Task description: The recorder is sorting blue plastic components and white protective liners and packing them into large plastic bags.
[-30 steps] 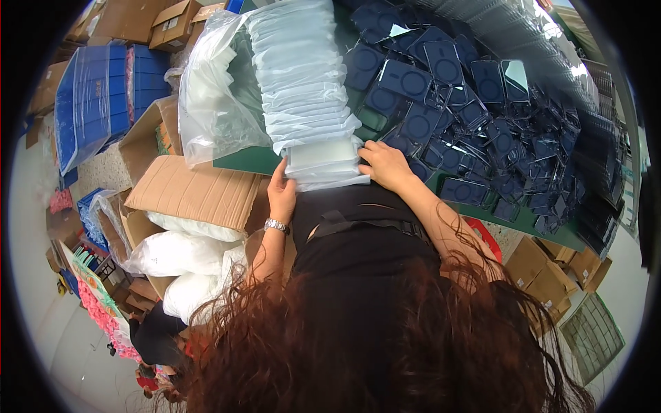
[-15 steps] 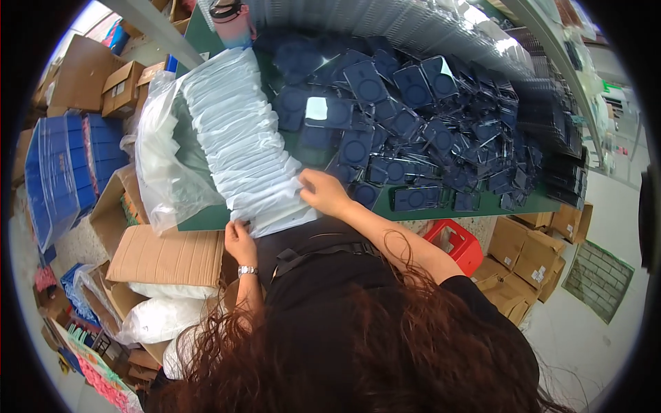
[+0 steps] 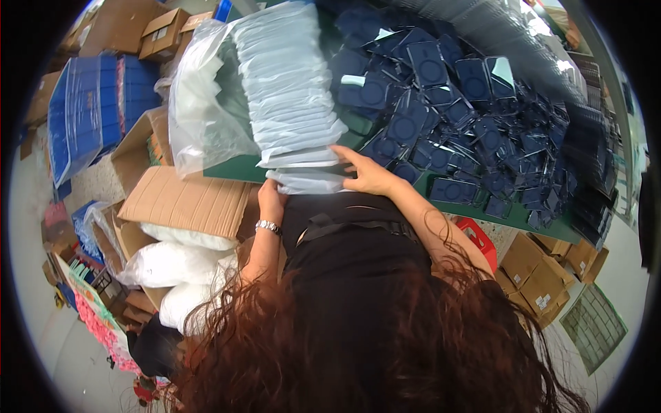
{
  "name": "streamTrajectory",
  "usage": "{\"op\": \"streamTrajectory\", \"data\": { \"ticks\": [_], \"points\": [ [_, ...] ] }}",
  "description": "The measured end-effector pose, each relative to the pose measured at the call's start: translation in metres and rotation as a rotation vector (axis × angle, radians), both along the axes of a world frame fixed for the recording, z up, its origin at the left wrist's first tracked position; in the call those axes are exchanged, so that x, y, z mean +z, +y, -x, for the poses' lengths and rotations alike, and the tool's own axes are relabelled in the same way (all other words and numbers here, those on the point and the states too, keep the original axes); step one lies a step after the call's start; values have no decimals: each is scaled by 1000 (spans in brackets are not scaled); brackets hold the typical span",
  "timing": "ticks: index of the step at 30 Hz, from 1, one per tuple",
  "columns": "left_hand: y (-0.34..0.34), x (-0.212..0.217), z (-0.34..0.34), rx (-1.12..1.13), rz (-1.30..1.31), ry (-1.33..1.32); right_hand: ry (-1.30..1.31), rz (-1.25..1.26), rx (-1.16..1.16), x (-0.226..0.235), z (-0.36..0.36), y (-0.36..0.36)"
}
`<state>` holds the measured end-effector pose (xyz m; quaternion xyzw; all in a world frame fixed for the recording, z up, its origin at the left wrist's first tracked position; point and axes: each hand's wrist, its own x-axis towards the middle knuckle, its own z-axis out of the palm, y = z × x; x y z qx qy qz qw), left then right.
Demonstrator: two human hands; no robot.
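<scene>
A long row of flat, frosted white plastic packets (image 3: 286, 89) overlaps along the left part of the green table (image 3: 237, 168). At its near end, a few packets (image 3: 310, 182) sit slightly apart, close against my body. My left hand (image 3: 271, 198), with a metal watch on the wrist, closes its fingers on the left end of these near packets. On their right side is my right hand (image 3: 375, 177), fingers spread; its index fingertip touches the row's edge and its thumb lies by the near packets. Many dark blue phone cases (image 3: 420, 131) with ring marks lie heaped to the right.
A clear plastic bag (image 3: 196, 103) hangs over the table's left edge. Beyond the phone cases stand rows of stacked clear trays (image 3: 496, 41). Cardboard boxes (image 3: 165, 199), blue bins (image 3: 86, 110) and white bags (image 3: 169, 265) crowd the left. A red stool (image 3: 475, 241) and cartons (image 3: 533, 275) are at right.
My view has shifted, so the table appears farther right and higher. The near packets now stand apart from the row by a small gap. My right hand's fingers have spread.
</scene>
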<state>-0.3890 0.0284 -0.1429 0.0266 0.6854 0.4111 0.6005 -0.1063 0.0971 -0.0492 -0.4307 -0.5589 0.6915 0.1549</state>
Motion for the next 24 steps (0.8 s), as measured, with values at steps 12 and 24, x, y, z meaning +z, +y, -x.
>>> {"op": "streamTrajectory", "data": {
  "ticks": [12, 24],
  "points": [
    [1, 20, -4, 113, -31, 46, -338, -525, -320, 7, 1, 0],
    [7, 26, -13, -78, -262, 429, -786, -770, -1057, 53, -161, 74]
  ]
}}
